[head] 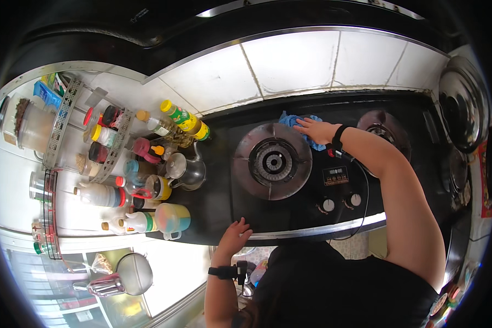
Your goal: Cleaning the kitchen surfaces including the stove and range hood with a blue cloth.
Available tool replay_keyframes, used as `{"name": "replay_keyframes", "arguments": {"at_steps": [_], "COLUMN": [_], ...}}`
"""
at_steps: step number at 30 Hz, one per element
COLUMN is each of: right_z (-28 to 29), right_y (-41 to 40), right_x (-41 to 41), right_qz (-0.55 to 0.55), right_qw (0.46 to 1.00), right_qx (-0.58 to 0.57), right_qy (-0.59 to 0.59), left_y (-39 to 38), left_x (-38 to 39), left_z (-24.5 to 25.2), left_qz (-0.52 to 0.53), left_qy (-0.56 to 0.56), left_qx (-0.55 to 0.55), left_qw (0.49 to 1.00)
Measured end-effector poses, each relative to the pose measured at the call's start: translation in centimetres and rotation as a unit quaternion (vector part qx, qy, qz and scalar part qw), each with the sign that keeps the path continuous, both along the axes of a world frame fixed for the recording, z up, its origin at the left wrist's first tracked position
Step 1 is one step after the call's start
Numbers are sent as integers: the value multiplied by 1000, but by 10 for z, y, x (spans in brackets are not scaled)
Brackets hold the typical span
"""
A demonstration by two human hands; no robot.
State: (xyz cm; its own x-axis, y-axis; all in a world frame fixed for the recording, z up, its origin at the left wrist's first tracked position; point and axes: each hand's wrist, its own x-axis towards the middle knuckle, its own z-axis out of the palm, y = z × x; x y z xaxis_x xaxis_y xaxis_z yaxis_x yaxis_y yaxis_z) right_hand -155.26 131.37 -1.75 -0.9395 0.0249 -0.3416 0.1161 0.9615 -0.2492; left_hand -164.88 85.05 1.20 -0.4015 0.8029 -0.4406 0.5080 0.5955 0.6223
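My right hand (319, 130) lies over a crumpled blue cloth (289, 119), holding it down on the black gas cooktop (266, 217). The fingers stretch across the cloth, and part of it is hidden under the palm. Just left of this hand is the large left burner (274, 162), with a round, dark metal surround. My right forearm passes partly in front of the right burner (379, 127). At the front edge of the counter, my left hand (234, 237) has its fingers apart and holds nothing.
On the left stand oil bottles (186, 120), a metal kettle (185, 171), a plastic measuring jug (173, 219) and racks (119, 145) of jars. Control knobs (328, 205) sit at the cooktop's front. A thin cable (367, 197) hangs over the edge. A metal lid (463, 108) stands at right.
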Motion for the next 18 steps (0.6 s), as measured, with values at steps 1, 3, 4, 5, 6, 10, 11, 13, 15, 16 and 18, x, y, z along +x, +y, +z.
{"name": "replay_keyframes", "arguments": {"at_steps": [1,3,4,5,6,10,11,13,15,16,18], "right_z": [-7,-21,-27,-31,-30,-33,-36,-27,-21,-23,-18], "right_y": [2,7,11,14,14,21,24,17,14,15,7], "right_x": [-11,-29,-37,-48,-54,-58,-50,-38,-23,-13,5], "right_qz": [8,53,55,84,114,127,126,5,-19,-42,-69], "right_qw": [1000,996,996,993,989,979,980,991,993,990,987], "right_qx": [-3,34,31,40,50,-13,-13,3,19,36,56], "right_qy": [2,56,57,69,81,156,156,131,119,130,134], "left_y": [0,4,6,7,6,6,8,6,6,4,-1], "left_x": [1,3,3,3,5,6,7,7,9,8,4], "left_z": [0,5,5,4,4,6,7,9,8,4,-3], "left_qz": [8,-1,1,3,4,10,6,1,-5,-10,-27], "left_qy": [2,4,5,8,10,21,14,8,24,21,21], "left_qx": [-3,-13,-16,-21,-27,-27,-21,-18,-26,-24,-5], "left_qw": [1000,1000,1000,1000,1000,999,1000,1000,999,999,999]}}
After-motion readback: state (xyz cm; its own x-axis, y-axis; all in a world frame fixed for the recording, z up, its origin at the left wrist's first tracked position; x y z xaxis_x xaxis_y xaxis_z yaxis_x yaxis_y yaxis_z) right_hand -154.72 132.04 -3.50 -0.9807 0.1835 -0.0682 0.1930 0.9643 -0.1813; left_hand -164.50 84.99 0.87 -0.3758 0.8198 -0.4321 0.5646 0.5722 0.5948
